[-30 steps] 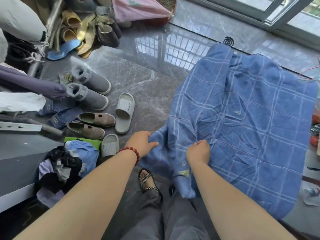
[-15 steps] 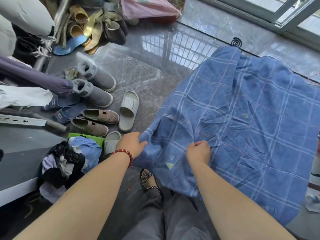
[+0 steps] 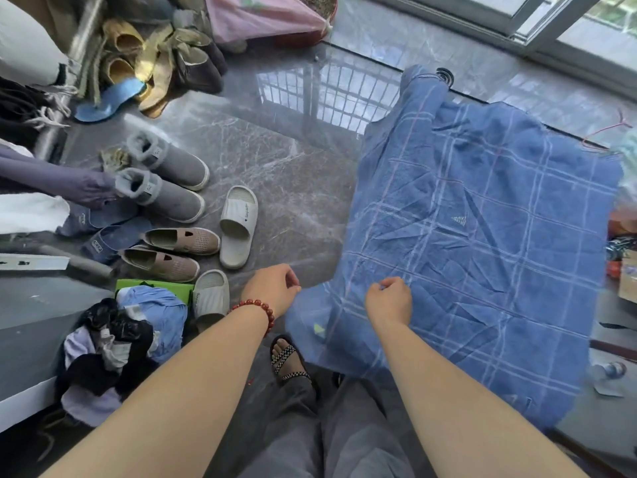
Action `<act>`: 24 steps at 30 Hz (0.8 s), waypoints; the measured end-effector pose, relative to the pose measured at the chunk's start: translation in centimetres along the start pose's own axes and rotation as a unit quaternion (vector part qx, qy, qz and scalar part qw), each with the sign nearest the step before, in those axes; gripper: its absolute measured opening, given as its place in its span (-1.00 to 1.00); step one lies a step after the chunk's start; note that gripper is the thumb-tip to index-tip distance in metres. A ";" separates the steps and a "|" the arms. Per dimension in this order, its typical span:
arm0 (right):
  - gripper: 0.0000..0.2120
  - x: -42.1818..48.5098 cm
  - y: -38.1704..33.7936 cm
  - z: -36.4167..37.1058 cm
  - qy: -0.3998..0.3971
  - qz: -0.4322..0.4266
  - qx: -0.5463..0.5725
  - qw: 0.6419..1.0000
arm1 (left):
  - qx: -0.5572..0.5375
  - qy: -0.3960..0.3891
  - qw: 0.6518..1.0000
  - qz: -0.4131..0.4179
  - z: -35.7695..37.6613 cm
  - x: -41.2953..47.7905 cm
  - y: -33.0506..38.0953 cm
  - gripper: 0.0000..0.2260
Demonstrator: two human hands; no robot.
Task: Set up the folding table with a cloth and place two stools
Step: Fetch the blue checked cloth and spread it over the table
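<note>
**Change.** The cloth (image 3: 482, 236) was bunched and sagging on its left side between the hands half a second ago. That side now lies flatter, with a straighter left edge. The near-left corner now hangs free below the left hand (image 3: 272, 288).

**Cloth.** Blue with pale check lines, creased. It is spread over the desk and hides it entirely. The far-left corner is rucked into a narrow strip. The near edge drapes toward the person's legs.

**Left hand.** At the cloth's near-left edge, touching it or just beside it. The fingers (image 3: 291, 277) curl toward the thumb, and I cannot tell whether they grip the hem. There is a red bead bracelet (image 3: 255, 307) on the wrist.

**Right hand** (image 3: 389, 300). Over the cloth, just inside the desk's near-left corner. The fingers are curled under, and I cannot tell whether they pinch any fabric.

**Floor** (image 3: 275, 174). Dark glossy stone, on the desk's left side. On it:
- Two grey boots (image 3: 169, 170), side by side.
- Two white slippers, one (image 3: 239, 225) beside the beige shoes (image 3: 172, 250), the other (image 3: 210, 293) nearer the person.
- A heap of clothes (image 3: 113, 346), near left.
- A jumble of yellow and brown footwear (image 3: 162, 53), far left.
- A pink bag (image 3: 262, 15), far side.

**Beyond the desk's far-left corner.** A black coil (image 3: 444, 75) on the floor.

**Person.** One sandalled foot (image 3: 287, 360) below the left hand, and grey trousers (image 3: 327, 426).
</note>
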State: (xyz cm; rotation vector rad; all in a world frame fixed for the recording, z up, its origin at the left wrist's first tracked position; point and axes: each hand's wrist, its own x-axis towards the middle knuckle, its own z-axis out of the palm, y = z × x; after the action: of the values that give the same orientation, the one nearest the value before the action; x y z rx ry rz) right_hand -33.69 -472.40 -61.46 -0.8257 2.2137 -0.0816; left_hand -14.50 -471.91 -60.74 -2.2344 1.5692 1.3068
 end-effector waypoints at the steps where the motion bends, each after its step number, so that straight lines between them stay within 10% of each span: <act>1: -0.80 0.1 0.2 -0.2 0.004 0.003 0.003 1.000 | 0.004 -0.001 1.000 0.004 0.0 0.0 0.4 -0.95; 24: -0.84 0.4 7.4 -5.0 0.029 0.031 0.114 0.993 | 0.019 -0.048 0.992 0.117 3.7 -1.4 10.1 -0.96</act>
State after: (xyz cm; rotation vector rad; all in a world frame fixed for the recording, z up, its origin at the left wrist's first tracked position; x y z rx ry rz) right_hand -41.25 -467.73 -60.37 -0.6347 2.2317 -0.3264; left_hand -25.01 -473.53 -58.40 -1.9802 1.8475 1.4057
